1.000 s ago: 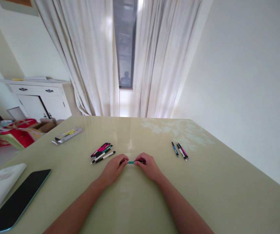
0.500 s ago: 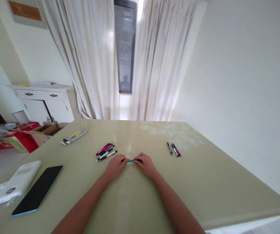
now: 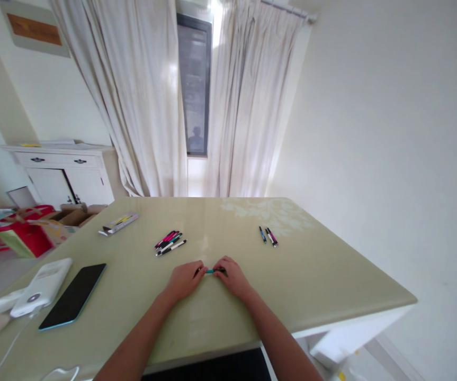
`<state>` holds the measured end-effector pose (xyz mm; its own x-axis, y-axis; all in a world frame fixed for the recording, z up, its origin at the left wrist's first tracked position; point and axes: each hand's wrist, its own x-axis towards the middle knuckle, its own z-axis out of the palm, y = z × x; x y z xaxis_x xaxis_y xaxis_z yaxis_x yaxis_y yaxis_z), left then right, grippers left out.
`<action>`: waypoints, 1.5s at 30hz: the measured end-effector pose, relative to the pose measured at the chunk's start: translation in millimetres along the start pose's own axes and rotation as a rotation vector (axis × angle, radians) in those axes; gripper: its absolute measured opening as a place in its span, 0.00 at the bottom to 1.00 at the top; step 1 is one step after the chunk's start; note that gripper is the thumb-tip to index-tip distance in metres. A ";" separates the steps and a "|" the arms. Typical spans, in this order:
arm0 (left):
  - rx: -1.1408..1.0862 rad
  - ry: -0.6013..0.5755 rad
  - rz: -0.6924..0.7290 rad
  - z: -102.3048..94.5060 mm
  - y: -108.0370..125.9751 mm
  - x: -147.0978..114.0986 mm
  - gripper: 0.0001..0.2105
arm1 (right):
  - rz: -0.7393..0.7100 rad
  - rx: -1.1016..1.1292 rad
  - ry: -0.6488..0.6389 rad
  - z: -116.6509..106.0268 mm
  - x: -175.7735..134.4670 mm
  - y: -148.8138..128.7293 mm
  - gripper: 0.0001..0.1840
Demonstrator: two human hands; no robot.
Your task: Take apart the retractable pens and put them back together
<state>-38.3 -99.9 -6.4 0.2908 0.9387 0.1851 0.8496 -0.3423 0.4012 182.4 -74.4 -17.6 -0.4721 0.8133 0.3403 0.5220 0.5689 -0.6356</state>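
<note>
Between my two hands is a teal pen with dark ends, lying crosswise just above or on the table. My left hand pinches its left end, and the fingers of my right hand close on its right end. Only the teal middle and part of the dark right end show. Left of my hands lies a loose pile of several pens in pink, teal, black and white. Over to the right, a blue pen rests beside a small group of pens in white and purple.
An opened pen box lies at the table's far left. Nearer on the left are a phone, a white device and a white cable. The pale green table ends at its right edge, with a wall beyond.
The view has tilted and shifted, so the table's front edge now shows at the bottom. My hands sit nearer to that edge, both still holding the teal pen.
</note>
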 end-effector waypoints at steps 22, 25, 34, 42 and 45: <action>-0.137 0.027 -0.023 -8.4 15.0 -37.1 0.22 | 0.007 0.016 0.033 -4.7 -33.2 -17.7 0.05; -0.162 0.037 -0.011 -9.2 14.1 -37.8 0.19 | 0.029 0.011 0.047 -4.7 -33.1 -17.4 0.04; -0.197 0.099 0.106 -9.2 12.4 -42.3 0.13 | 0.008 0.002 0.057 -4.9 -33.8 -16.0 0.04; -0.202 0.055 0.101 -9.9 12.3 -41.1 0.08 | 0.008 0.011 0.046 -6.6 -34.3 -17.7 0.07; -0.191 0.049 0.104 -9.7 12.7 -41.0 0.08 | 0.013 0.010 0.037 -7.1 -33.9 -18.6 0.08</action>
<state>-43.7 -143.1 -0.2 0.3467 0.8965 0.2759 0.7162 -0.4430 0.5393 193.7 -111.7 -12.4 -0.4388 0.8246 0.3571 0.5206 0.5572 -0.6469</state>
